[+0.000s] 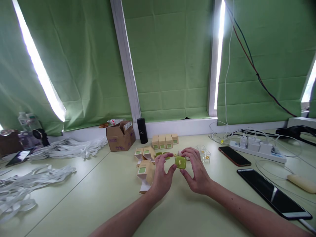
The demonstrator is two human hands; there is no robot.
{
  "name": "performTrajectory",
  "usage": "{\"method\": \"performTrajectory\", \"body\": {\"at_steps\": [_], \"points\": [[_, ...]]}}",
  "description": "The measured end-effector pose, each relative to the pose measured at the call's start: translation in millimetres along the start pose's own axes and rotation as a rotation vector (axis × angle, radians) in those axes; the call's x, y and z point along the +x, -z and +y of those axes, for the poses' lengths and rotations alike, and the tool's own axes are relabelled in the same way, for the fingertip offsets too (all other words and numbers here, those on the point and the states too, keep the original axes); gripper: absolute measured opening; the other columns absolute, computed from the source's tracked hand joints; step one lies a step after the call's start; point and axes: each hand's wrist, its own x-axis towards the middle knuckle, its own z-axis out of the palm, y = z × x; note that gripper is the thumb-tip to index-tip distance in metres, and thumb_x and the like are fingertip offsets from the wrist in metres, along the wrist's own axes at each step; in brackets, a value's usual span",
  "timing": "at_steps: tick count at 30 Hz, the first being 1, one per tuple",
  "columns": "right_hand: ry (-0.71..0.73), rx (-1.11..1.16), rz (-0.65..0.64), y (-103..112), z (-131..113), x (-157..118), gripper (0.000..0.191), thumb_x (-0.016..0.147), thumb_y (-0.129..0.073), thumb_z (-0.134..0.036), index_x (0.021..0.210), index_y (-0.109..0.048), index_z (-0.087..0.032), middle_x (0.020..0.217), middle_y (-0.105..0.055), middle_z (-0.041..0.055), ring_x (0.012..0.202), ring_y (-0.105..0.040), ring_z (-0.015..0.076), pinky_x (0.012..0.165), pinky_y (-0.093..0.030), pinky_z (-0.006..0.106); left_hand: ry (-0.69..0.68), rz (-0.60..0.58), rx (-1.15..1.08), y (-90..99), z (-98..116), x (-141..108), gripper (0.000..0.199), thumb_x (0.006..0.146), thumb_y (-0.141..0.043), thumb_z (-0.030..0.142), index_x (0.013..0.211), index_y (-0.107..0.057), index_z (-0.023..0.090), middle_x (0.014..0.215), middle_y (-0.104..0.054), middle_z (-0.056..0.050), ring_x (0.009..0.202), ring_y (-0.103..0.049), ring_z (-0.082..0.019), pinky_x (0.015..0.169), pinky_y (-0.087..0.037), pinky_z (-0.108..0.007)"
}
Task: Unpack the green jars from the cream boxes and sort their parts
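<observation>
Between my two hands is a small green square case with rounded corners and a pale mark on its face. My left hand pinches it from the left, thumb at its edge. Thumb and fingers of my right hand grip its right side. Behind my left hand lie more green pieces, partly hidden by the fingers. Opened kraft cartons with green labels stand just left of that hand. Small clear containers with yellowish bits inside sit beyond my right hand.
Closed kraft cartons stand in a row near the wall, beside a black cylinder and an open cardboard box. White straps lie left. Right are two phones, a power strip and loose cables.
</observation>
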Motion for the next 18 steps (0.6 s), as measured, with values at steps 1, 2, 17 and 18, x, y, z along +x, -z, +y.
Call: {"method": "performTrajectory", "body": {"at_steps": [1, 2, 17, 18], "points": [[-0.002, 0.003, 0.002, 0.0, 0.0, 0.0, 0.04, 0.09, -0.061, -0.022, 0.127, -0.047, -0.022, 0.129, -0.053, 0.0161, 0.126, -0.047, 0.0369, 0.102, -0.046, 0.059, -0.01, -0.003, 0.008, 0.2, -0.3, -0.4, 0.028, 0.09, -0.067, 0.022, 0.118, -0.064, 0.026, 0.119, -0.066, -0.009, 0.117, -0.055, -0.028, 0.1, -0.045, -0.045], [-0.001, 0.007, 0.0, 0.0, 0.1, 0.1, 0.039, 0.09, -0.061, -0.023, 0.127, -0.047, -0.022, 0.128, -0.054, 0.016, 0.126, -0.047, 0.0368, 0.102, -0.046, 0.059, -0.024, -0.007, 0.011, 0.4, -0.5, -0.7, 0.028, 0.09, -0.067, 0.021, 0.118, -0.063, 0.026, 0.119, -0.066, -0.009, 0.117, -0.055, -0.028, 0.099, -0.045, -0.045], [0.041, -0.025, -0.013, -2.4, 5.3, -1.0, 0.034, 0.092, -0.063, -0.028, 0.124, -0.051, -0.022, 0.116, -0.064, 0.0145, 0.112, -0.059, 0.0347, 0.093, -0.053, 0.055, -0.079, -0.073, -0.051, -0.1, 0.9, -4.4, 0.01, 0.092, -0.064, 0.022, 0.101, -0.067, 0.023, 0.1, -0.069, -0.006, 0.097, -0.064, -0.023, 0.09, -0.052, -0.037], [0.041, -0.028, -0.013, -2.4, 5.3, -1.1, 0.034, 0.093, -0.063, -0.028, 0.124, -0.052, -0.023, 0.115, -0.065, 0.0143, 0.111, -0.059, 0.0347, 0.092, -0.053, 0.055, -0.078, -0.068, -0.051, 0.3, 2.0, -4.1, 0.01, 0.091, -0.065, 0.023, 0.101, -0.067, 0.023, 0.099, -0.07, -0.006, 0.096, -0.065, -0.023, 0.089, -0.052, -0.036]]}}
